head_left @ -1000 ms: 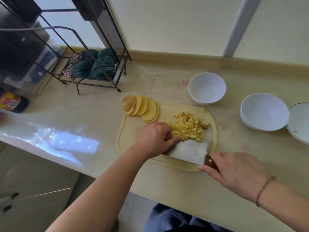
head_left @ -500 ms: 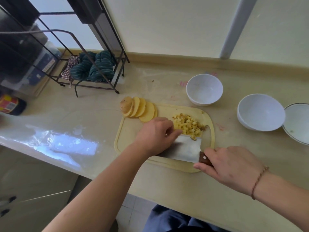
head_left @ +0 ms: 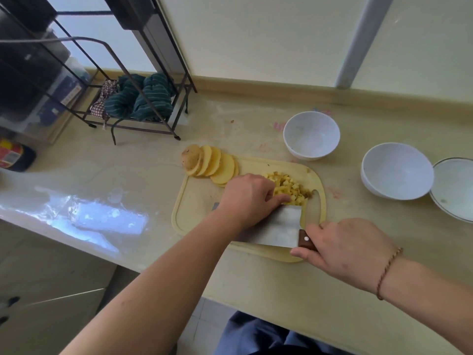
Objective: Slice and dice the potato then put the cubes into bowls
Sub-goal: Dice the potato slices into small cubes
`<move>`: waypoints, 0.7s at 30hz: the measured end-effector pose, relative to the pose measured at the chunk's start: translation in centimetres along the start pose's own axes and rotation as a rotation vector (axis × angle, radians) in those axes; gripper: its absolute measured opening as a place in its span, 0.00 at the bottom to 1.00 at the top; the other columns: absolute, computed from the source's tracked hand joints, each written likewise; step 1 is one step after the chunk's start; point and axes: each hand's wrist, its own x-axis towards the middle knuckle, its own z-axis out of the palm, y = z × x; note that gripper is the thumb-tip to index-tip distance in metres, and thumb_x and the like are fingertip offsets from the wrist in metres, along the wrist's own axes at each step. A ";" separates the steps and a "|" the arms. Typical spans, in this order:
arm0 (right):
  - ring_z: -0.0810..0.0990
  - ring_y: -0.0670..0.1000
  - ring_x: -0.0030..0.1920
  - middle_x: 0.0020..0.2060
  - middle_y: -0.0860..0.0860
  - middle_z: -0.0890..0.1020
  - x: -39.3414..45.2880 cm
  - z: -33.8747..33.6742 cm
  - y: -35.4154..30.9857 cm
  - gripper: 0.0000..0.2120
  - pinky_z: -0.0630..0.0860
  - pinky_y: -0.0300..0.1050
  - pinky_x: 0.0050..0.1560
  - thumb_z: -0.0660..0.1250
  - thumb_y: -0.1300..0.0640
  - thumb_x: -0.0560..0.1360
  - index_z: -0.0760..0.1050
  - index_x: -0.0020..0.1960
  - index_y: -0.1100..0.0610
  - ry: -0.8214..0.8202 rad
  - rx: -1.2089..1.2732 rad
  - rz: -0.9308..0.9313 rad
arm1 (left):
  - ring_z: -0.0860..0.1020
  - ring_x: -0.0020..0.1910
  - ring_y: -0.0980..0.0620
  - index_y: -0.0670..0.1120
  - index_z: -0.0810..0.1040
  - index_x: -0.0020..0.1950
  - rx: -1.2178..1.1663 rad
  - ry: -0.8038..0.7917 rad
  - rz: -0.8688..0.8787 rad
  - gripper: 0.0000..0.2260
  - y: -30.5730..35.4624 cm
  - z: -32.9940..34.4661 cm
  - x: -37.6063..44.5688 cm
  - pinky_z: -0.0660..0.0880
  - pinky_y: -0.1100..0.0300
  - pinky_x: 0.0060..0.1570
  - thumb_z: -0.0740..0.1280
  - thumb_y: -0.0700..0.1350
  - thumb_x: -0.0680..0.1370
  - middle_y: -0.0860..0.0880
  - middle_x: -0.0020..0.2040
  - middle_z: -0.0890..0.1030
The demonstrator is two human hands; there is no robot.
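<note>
The knife [head_left: 276,226] has slid closer to the cubes [head_left: 289,188] on the board [head_left: 197,201]; the left hand [head_left: 248,198], fingers curled, sweeps them onto the flat blade, the right hand [head_left: 348,249] gripping the handle. The next step is likely carrying them level to a bowl [head_left: 311,135]; slices [head_left: 217,165] await dicing.

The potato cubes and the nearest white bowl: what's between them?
Head view: only bare cutting board and countertop separate potato cubes from nearest white bowl.

wire rack [head_left: 143,80] | green striped cloths [head_left: 139,98] (bunched inside) | labelled jar [head_left: 15,155] far left
</note>
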 end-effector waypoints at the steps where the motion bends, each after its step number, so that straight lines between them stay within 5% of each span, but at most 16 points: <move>1: 0.81 0.53 0.48 0.50 0.48 0.80 0.0 0.0 0.0 0.28 0.66 0.47 0.36 0.40 0.32 0.78 0.67 0.58 0.50 -0.002 -0.001 0.004 | 0.69 0.31 0.49 0.48 0.65 0.31 -0.025 0.058 0.017 0.24 -0.3 0.1 -0.1 0.63 0.57 0.32 0.68 0.57 0.80 0.53 0.28 0.67; 6: 0.77 0.47 0.38 0.38 0.46 0.78 -0.4 0.6 0.0 0.29 0.67 0.41 0.30 0.38 0.28 0.73 0.67 0.45 0.48 0.020 0.238 0.092 | 0.69 0.34 0.55 0.47 0.72 0.38 -0.211 0.448 -0.033 0.13 -2.9 -3.0 -2.1 0.69 0.59 0.35 0.63 0.48 0.82 0.55 0.35 0.71; 11: 0.67 0.45 0.25 0.23 0.48 0.70 -0.4 1.1 -1.2 0.29 0.66 0.39 0.27 0.51 0.30 0.72 0.67 0.33 0.55 0.014 0.980 0.215 | 0.74 0.38 0.51 0.39 0.78 0.43 -0.287 0.845 -0.260 0.05 -5.7 -4.3 -8.9 0.72 0.61 0.39 0.65 0.37 0.79 0.47 0.40 0.76; 14: 0.59 0.45 0.23 0.22 0.45 0.63 -0.5 0.8 -2.4 0.23 0.58 0.33 0.21 0.56 0.38 0.76 0.66 0.35 0.56 -0.166 1.290 0.286 | 0.77 0.44 0.49 0.37 0.81 0.46 -0.171 0.700 -0.176 0.08 -5.8 -0.5 -12.6 0.76 0.58 0.45 0.69 0.43 0.78 0.46 0.45 0.79; 17: 0.56 0.46 0.22 0.24 0.48 0.61 -0.2 1.0 -3.1 0.21 0.55 0.36 0.19 0.56 0.39 0.78 0.66 0.36 0.56 -0.268 1.375 0.319 | 0.80 0.49 0.45 0.38 0.84 0.49 -0.103 0.542 -0.043 0.09 -5.7 3.0 -14.1 0.79 0.52 0.48 0.74 0.44 0.77 0.44 0.50 0.82; 21: 0.55 0.47 0.22 0.24 0.48 0.61 0.1 1.3 -3.7 0.22 0.53 0.35 0.21 0.56 0.37 0.77 0.66 0.36 0.55 -0.333 1.392 0.352 | 0.80 0.51 0.44 0.38 0.85 0.51 -0.123 0.527 -0.019 0.09 -5.3 4.9 -13.7 0.79 0.54 0.52 0.77 0.44 0.76 0.42 0.52 0.82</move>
